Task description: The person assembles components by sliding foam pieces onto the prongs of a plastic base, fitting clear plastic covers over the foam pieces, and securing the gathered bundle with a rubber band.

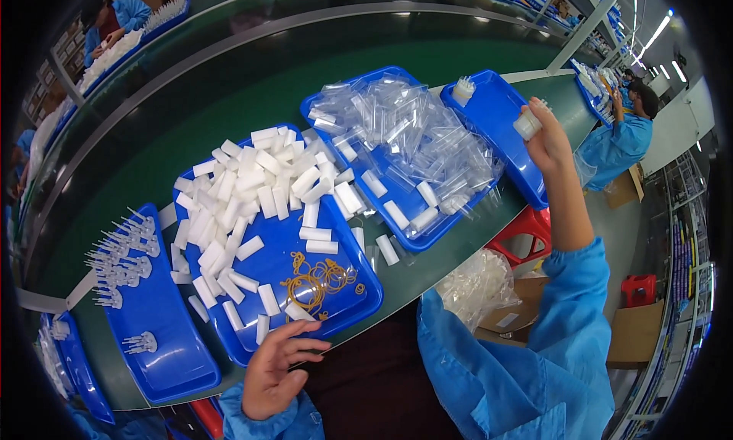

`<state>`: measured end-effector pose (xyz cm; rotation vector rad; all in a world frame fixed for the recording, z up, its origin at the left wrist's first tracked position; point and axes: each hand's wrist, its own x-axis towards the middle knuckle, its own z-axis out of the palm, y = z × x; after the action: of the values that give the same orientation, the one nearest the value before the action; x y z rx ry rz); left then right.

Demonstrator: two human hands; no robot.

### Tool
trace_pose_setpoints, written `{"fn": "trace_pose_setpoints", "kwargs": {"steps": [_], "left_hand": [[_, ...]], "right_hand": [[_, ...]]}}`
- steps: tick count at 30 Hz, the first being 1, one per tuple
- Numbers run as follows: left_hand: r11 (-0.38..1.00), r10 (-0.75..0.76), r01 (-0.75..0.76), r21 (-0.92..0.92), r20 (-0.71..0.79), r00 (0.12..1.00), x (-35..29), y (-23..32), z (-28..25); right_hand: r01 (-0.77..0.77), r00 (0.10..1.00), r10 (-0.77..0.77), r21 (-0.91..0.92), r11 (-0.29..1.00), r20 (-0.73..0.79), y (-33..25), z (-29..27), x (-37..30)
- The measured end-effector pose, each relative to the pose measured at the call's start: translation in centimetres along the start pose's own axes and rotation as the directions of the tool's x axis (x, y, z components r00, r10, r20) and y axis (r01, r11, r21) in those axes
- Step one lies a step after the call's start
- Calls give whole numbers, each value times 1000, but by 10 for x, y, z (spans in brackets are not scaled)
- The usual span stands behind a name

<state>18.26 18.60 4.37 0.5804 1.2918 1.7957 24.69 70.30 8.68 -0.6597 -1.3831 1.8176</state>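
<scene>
My right hand (550,144) is raised over the right-hand blue tray (489,108), its fingers wrapped round a small whitish, translucent plastic bundle (527,125). A similar upright bundle (463,90) stands at that tray's far left corner. Down by the near edge of the middle blue tray (359,291), my left hand (279,367) is open, fingers spread and holding nothing. Close to its fingertips lie loose yellow rubber bands (309,287) and one white block (298,312). Many more short white blocks (248,173) are heaped across the same tray.
Clear plastic sleeves (401,123) pile up in another blue tray. White pronged parts (126,253) sit in the left tray (164,348). A red stool (527,238) and a carton (515,310) are below the bench edge. Co-workers (626,138) work nearby.
</scene>
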Motion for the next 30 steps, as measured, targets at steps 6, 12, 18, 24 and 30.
{"fn": "trace_pose_setpoints", "kwargs": {"steps": [6, 12, 18, 24, 30], "left_hand": [[966, -2, 83, 246, -315, 949, -11, 16, -19], [908, 75, 141, 395, -484, 872, -31, 32, -51], [783, 195, 236, 576, -587, 785, -42, 50, -91], [253, 438, 317, 914, -401, 805, -36, 70, -128], [-300, 513, 397, 867, -204, 834, -14, 65, -183]], "right_hand": [[-57, 998, 47, -238, 970, -49, 37, -10, 95], [-55, 998, 68, -399, 915, 17, 79, 13, 137], [-205, 962, 263, -438, 875, 75, 72, 0, 150], [-204, 979, 194, -442, 873, -68, 65, -24, 172], [488, 872, -347, -570, 661, 344, 9, 104, 52]]}}
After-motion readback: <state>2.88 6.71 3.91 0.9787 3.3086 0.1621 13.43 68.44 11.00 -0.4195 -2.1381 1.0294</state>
